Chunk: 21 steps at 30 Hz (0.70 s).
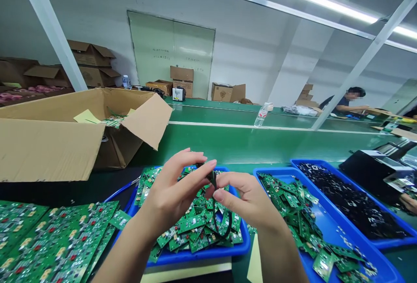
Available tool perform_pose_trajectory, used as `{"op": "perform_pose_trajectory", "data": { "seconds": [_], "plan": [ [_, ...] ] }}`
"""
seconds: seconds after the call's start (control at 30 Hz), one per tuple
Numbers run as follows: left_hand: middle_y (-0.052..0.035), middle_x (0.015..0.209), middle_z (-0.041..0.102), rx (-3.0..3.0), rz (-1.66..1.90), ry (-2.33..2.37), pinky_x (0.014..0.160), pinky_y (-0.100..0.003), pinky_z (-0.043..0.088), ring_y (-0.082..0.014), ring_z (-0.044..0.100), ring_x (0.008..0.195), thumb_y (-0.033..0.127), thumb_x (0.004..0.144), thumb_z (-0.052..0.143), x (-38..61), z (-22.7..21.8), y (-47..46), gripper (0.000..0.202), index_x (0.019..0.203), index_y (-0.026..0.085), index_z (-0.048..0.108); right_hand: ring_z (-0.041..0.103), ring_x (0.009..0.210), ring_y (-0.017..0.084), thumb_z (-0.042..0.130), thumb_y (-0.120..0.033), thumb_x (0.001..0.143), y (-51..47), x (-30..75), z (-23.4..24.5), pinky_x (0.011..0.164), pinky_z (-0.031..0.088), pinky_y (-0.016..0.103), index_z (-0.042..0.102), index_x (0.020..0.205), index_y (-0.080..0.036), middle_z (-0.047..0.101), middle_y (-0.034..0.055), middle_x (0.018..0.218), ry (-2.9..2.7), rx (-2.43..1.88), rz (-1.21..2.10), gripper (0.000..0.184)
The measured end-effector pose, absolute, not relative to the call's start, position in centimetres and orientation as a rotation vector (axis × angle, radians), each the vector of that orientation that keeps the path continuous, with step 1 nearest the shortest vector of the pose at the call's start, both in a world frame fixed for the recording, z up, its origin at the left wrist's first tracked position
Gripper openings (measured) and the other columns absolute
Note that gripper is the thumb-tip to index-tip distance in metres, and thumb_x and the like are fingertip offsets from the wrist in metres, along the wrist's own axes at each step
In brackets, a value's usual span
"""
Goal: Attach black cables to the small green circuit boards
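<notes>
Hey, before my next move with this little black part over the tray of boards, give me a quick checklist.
1. Grip on small black part: left hand and right hand both pinch it, ok.
2. Black cable free of snags: it loops down among the loose boards, cannot tell.
3. Blue tray beneath the hands: ok.
4. Part's orientation: hidden in the grip, cannot tell.
5. Board panels at left clear of the hands: ok.
</notes>
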State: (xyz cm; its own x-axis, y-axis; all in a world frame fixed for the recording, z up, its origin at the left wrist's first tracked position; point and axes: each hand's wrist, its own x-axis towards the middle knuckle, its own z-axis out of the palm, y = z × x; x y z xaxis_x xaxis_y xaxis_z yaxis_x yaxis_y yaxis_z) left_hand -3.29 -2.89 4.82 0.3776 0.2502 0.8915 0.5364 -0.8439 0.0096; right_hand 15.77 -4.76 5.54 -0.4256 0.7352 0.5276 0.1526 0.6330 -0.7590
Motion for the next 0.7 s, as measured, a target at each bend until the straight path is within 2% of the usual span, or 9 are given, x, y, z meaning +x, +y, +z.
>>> {"op": "perform_pose_trajectory", "data": {
  "seconds": [0.2, 0.47, 0.7],
  "plan": [
    [-0.0071, 0.108, 0.061, -2.375, -1.506, -0.709, 0.083, -0.028, 0.057, -0.0167, 0.063, 0.097, 0.008, 0.087, 0.060, -3.1, 4.9, -2.9, 0.042, 0.125, 0.024, 0.057, 0.060, 0.064, 0.013, 0.054, -0.031, 0.089, -5.5, 16.0, 5.6, 0.067, 0.050, 0.027, 0.061, 0.070, -0.019, 0.065, 0.0012, 0.066, -1.766, -0.656, 1.020, 0.024],
    [-0.0051, 0.098, 0.061, -2.529, -1.585, -0.681, 0.067, -0.018, 0.056, -0.0097, 0.063, 0.075, 0.012, 0.089, 0.059, -3.1, 5.2, -3.1, 0.041, 0.128, 0.025, 0.056, 0.054, 0.049, 0.011, 0.059, -0.045, 0.084, -4.5, 14.9, 5.2, 0.053, 0.047, 0.025, 0.054, 0.062, -0.019, 0.057, -0.0019, 0.054, -1.601, -0.584, 1.415, 0.034],
    [-0.0049, 0.099, 0.061, -2.831, -1.496, -0.599, 0.075, -0.021, 0.054, -0.0124, 0.062, 0.086, 0.016, 0.090, 0.057, -3.3, 5.5, -3.0, 0.044, 0.132, 0.027, 0.052, 0.047, 0.043, 0.008, 0.066, -0.053, 0.075, -3.5, 15.5, 4.7, 0.051, 0.042, 0.023, 0.050, 0.059, -0.018, 0.052, -0.0041, 0.051, -1.630, -0.603, 1.574, 0.042]
  ]
}}
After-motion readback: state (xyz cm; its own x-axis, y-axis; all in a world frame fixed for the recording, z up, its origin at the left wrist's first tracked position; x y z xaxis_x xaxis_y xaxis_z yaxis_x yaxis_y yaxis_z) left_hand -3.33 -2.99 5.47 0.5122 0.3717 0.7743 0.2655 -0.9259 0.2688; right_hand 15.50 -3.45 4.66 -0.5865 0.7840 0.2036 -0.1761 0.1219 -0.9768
